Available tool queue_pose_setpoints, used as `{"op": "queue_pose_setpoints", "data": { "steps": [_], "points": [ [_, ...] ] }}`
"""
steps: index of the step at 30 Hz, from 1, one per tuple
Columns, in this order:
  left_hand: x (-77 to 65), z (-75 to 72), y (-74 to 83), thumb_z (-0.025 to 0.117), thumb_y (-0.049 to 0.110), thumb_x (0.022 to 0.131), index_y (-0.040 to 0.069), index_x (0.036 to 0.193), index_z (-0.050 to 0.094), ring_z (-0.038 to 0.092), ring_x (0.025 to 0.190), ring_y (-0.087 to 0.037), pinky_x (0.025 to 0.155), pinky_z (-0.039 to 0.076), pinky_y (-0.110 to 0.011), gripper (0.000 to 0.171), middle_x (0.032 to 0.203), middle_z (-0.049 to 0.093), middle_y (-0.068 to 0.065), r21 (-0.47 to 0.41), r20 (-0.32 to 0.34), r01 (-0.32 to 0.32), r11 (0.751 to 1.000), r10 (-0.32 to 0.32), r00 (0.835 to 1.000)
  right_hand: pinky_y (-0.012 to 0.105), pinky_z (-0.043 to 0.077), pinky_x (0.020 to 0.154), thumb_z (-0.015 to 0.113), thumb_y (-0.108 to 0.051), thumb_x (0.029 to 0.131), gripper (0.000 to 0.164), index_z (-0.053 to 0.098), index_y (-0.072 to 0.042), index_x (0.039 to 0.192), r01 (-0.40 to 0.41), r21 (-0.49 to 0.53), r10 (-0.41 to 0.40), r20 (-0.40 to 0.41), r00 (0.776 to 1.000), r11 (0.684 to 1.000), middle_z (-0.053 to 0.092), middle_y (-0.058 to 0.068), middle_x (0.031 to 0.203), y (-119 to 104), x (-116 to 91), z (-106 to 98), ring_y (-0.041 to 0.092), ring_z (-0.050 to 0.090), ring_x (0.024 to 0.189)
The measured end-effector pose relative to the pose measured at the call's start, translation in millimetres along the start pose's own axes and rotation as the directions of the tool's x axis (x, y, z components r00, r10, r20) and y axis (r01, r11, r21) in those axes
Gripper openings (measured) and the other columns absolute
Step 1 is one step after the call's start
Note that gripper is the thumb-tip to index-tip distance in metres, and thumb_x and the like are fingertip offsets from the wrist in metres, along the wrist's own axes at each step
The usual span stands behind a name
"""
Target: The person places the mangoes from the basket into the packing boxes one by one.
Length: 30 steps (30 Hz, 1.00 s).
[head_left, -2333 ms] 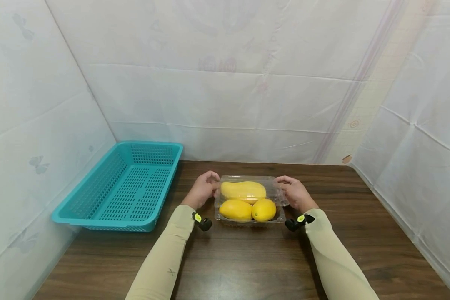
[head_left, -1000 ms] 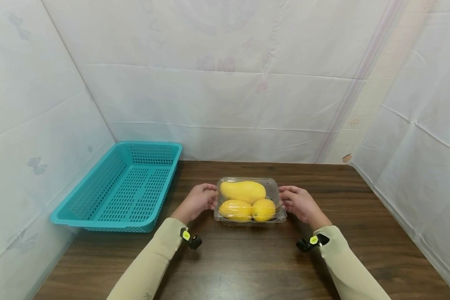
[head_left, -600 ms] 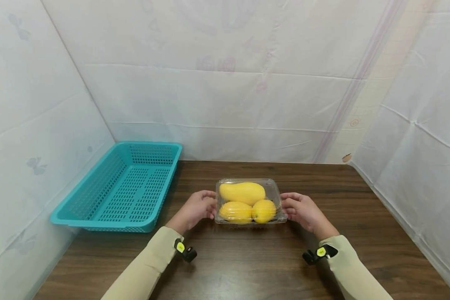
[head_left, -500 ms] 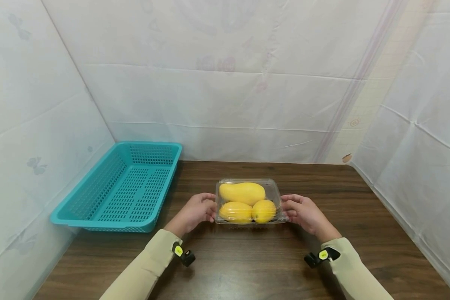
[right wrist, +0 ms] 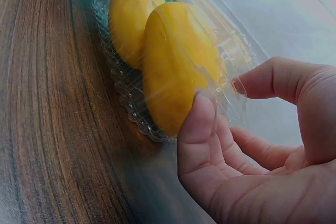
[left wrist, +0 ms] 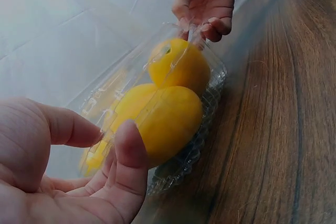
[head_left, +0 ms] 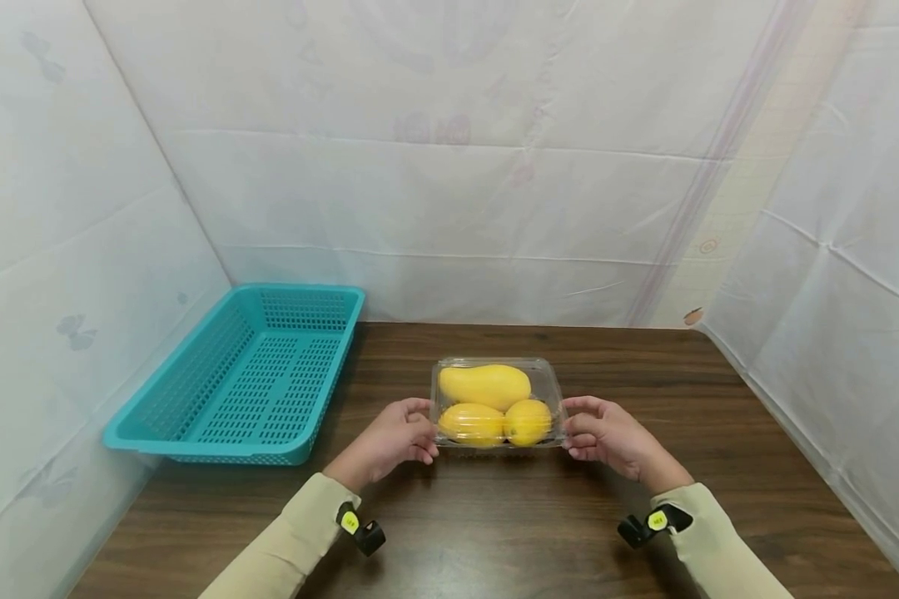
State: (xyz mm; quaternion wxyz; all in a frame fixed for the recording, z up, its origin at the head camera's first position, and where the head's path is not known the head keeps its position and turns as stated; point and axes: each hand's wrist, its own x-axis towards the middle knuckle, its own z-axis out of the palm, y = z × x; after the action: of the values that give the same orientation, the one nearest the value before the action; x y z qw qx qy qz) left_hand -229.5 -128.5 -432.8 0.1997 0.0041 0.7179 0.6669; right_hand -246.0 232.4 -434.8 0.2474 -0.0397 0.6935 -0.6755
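A clear plastic clamshell box (head_left: 547, 384) sits on the wooden table with its lid down. Through the plastic show three yellow mangoes: a long mango (head_left: 484, 385) at the back, and an oval mango (head_left: 472, 424) and a rounder mango (head_left: 528, 423) in front. My left hand (head_left: 395, 441) is at the box's front left corner, thumb and fingers pinching the rim in the left wrist view. At the front right corner my right hand (head_left: 612, 439) pinches the rim likewise, thumb (right wrist: 262, 81) on one side and fingers (right wrist: 197, 135) on the other.
A turquoise slotted basket (head_left: 315, 391) with nothing in it stands at the left, beside the white sheeted wall (head_left: 82, 249). The dark wooden table (head_left: 494, 532) ends at another sheeted wall behind the box.
The lid, raised at first, has come down over the mangoes. Both hands have slid along the box's sides toward its front corners, and the box has shifted slightly nearer.
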Motion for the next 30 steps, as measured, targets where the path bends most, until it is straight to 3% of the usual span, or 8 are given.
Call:
{"op": "queue_pose_setpoints", "data": {
  "steps": [9, 30],
  "points": [
    [1.4, -3.4, 0.5, 0.060, 0.003, 0.096, -0.004, 0.152, 0.035, 0.065, 0.072, -0.018, 0.069, 0.060, -0.030, 0.062, 0.092, 0.065, -0.013, -0.015, 0.026, -0.005, 1.000, 0.005, 1.000, 0.027, 0.061, 0.071, 0.060, -0.006, 0.097, 0.067, 0.024, 0.002, 0.153, -0.028, 0.041, 0.027, 0.016, 0.999, 0.999, 0.071, 0.004, 0.089, -0.8, 1.0, 2.7, 0.012, 0.072, 0.075],
    [1.9, -1.8, 1.4, 0.063, 0.001, 0.095, 0.002, 0.153, 0.035, 0.065, 0.072, -0.017, 0.070, 0.059, -0.029, 0.064, 0.087, 0.066, -0.010, -0.046, 0.018, 0.031, 0.998, -0.030, 0.999, 0.027, 0.061, 0.072, 0.062, -0.004, 0.096, 0.071, 0.022, 0.000, 0.154, -0.023, 0.049, 0.021, 0.039, 0.999, 0.999, 0.072, 0.005, 0.090, 2.6, 1.8, -0.8, 0.013, 0.071, 0.077]
  ]
}}
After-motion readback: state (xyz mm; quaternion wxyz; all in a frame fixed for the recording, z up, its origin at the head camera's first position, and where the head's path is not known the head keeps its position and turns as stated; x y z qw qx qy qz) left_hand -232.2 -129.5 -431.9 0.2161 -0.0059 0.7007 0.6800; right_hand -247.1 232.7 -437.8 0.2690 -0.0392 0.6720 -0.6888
